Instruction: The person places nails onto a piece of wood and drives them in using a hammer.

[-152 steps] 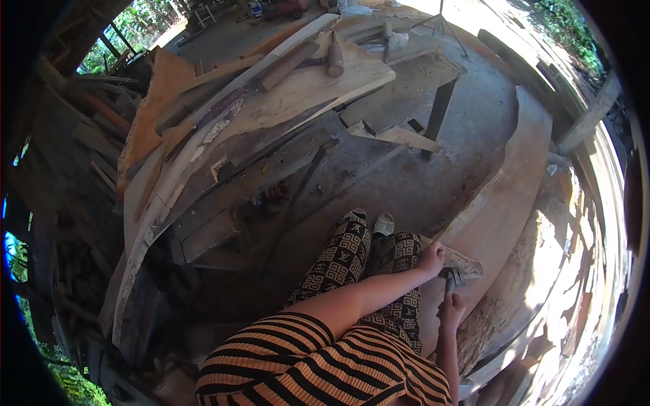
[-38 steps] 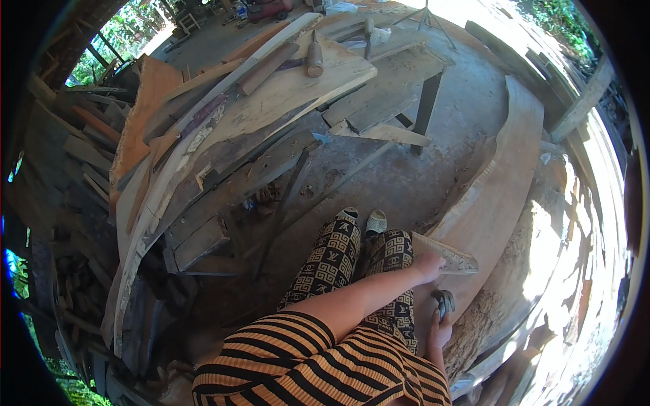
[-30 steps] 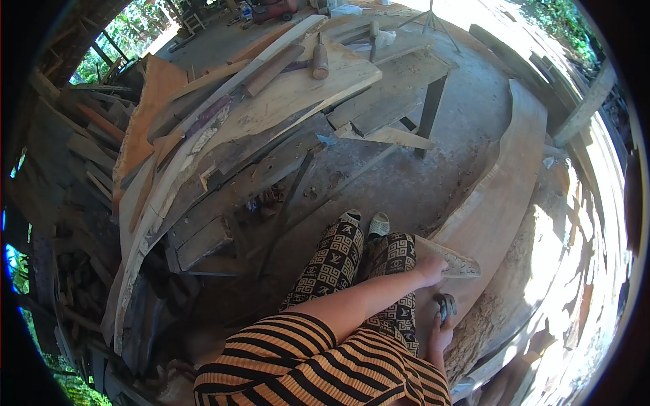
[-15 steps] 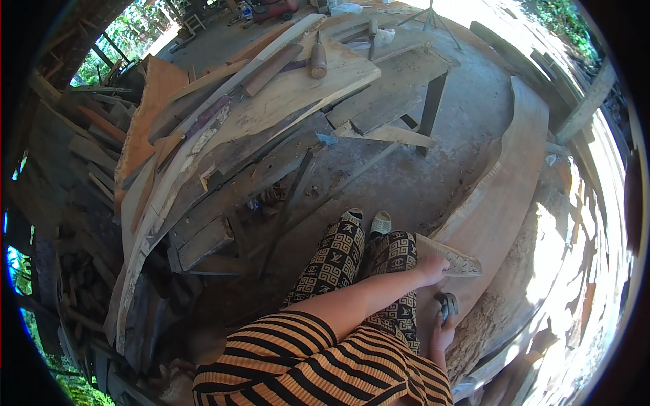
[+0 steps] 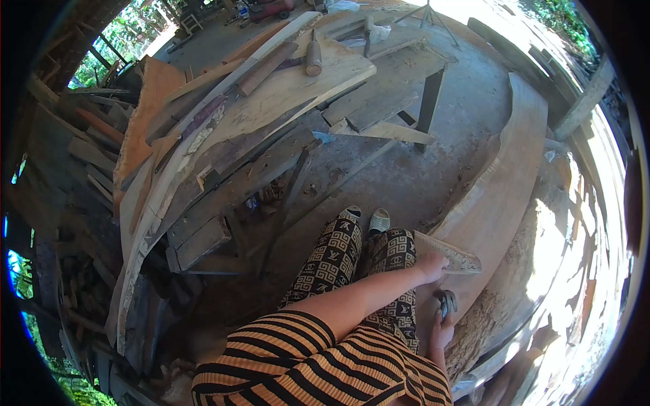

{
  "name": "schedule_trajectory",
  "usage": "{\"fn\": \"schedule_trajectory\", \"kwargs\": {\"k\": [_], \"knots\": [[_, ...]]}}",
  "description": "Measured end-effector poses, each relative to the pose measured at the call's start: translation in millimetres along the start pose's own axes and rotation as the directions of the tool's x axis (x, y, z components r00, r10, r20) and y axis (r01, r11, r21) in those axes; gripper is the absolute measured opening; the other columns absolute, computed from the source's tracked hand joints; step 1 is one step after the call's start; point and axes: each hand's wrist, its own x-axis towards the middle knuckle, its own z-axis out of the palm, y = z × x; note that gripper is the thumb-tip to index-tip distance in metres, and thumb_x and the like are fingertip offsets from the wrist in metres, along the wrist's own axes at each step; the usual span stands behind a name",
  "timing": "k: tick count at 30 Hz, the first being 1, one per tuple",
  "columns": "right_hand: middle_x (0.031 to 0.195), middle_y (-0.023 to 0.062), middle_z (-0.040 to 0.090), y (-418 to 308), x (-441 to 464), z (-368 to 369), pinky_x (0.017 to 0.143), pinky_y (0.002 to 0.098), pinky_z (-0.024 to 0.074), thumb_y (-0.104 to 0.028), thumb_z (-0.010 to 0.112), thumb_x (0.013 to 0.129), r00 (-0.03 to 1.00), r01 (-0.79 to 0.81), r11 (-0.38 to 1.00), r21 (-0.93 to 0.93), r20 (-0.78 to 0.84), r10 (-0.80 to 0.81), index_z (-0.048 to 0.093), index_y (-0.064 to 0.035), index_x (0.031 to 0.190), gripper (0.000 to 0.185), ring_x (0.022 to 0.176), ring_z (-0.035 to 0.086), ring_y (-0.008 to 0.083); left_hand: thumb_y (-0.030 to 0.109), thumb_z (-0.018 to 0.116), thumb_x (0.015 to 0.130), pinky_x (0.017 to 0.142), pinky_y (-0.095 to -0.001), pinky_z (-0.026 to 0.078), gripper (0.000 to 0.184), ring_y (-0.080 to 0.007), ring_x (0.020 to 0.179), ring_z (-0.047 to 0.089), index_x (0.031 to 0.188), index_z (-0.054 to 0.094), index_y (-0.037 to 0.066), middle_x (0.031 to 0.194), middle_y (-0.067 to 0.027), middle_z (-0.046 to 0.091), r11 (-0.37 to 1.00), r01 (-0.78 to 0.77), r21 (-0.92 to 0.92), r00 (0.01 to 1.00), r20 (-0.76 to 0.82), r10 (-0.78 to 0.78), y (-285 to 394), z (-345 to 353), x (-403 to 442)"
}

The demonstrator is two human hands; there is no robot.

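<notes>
In the head view, the left hand pinches the near edge of a wood piece over the plank, near right. It looks stiff, fairly light, best gripped along that edge. The right hand curls round a dark tool, perhaps a hammer.

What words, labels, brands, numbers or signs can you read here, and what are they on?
"LV", on the trousers.
"CHANEL", it seems, in small letters on the trousers.
Any marking on the tool in the right hand: too small to read.
Elsewhere: nothing legible.
</notes>
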Motion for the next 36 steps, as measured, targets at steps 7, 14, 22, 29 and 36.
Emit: {"fn": "schedule_trajectory", "kwargs": {"k": [7, 14, 22, 29, 36], "knots": [[0.062, 0.0205, 0.057, -17.0, -2.2, -7.7, 0.053, 0.0483, 0.0406, -0.047, 0.054, 0.09, 0.999, 0.011, 0.997, 0.074, -0.032, -0.009, 0.061, -0.0026, 0.09, 0.045, 0.057, 0.056, 0.0417, 0.017, 0.058, 0.077, 0.074, -0.0461, 0.052, 0.016, -0.0345, 0.082, 0.065, 0.086, 0.07, 0.011, 0.083, -0.0152, 0.067, 1.0, -0.01, 0.008, 1.0, -0.006, 0.01, 1.0, -4.3, -0.4], [0.064, 0.0209, 0.055, -10.2, -1.6, -8.3, 0.057, 0.0453, 0.0415, -0.044, 0.058, 0.088, 0.999, -0.038, 0.99, 0.137, -0.021, 0.041, 0.06, -0.0043, 0.087, 0.039, 0.06, 0.056, 0.0389, 0.02, 0.06, 0.077, 0.075, -0.045, 0.052, 0.016, -0.0345, 0.083, 0.065, 0.086, 0.07, 0.012, 0.086, -0.0147, 0.068, 1.0, -0.022, -0.011, 1.0, -0.019, 0.022, -4.2, -1.8, 1.7], [0.056, -0.0004, 0.049, -27.4, 11.7, -34.8, 0.041, 0.0219, 0.0327, -0.032, 0.057, 0.094, 0.95, -0.311, 0.709, 0.633, 0.19, 0.248, 0.061, -0.0027, 0.085, 0.031, 0.043, 0.041, 0.0062, 0.024, 0.065, 0.075, 0.073, -0.0401, 0.052, 0.02, -0.0305, 0.08, 0.066, 0.086, 0.071, 0.008, 0.084, -0.0135, 0.068, 0.999, -0.042, -0.034, 0.998, 0.052, 0.044, -13.2, 1.7, 10.8], [0.058, -0.0009, 0.048, -76.0, 37.6, -73.4, 0.043, 0.0235, 0.0358, -0.032, 0.057, 0.094, 0.987, -0.148, 0.677, 0.721, 0.069, 0.143, 0.063, -0.0026, 0.088, 0.03, 0.047, 0.045, 0.0066, 0.023, 0.064, 0.076, 0.077, -0.0417, 0.052, 0.017, -0.0304, 0.085, 0.065, 0.087, 0.072, 0.012, 0.086, -0.0125, 0.068, 0.999, -0.032, 0.026, 0.998, 0.059, 0.031, -12.7, 0.3, 11.5], [0.06, 0.0053, 0.055, -70.7, 47.6, -50.2, 0.051, 0.0314, 0.0413, -0.037, 0.059, 0.091, 0.983, -0.179, 0.853, 0.49, 0.117, 0.139, 0.063, -0.0029, 0.09, 0.034, 0.051, 0.052, 0.0131, 0.021, 0.064, 0.075, 0.078, -0.0418, 0.052, 0.017, -0.0319, 0.084, 0.065, 0.087, 0.072, 0.012, 0.087, -0.0143, 0.068, 0.998, 0.008, 0.067, 0.999, 0.049, -0.011, -5.0, -4.1, 7.6]]}}
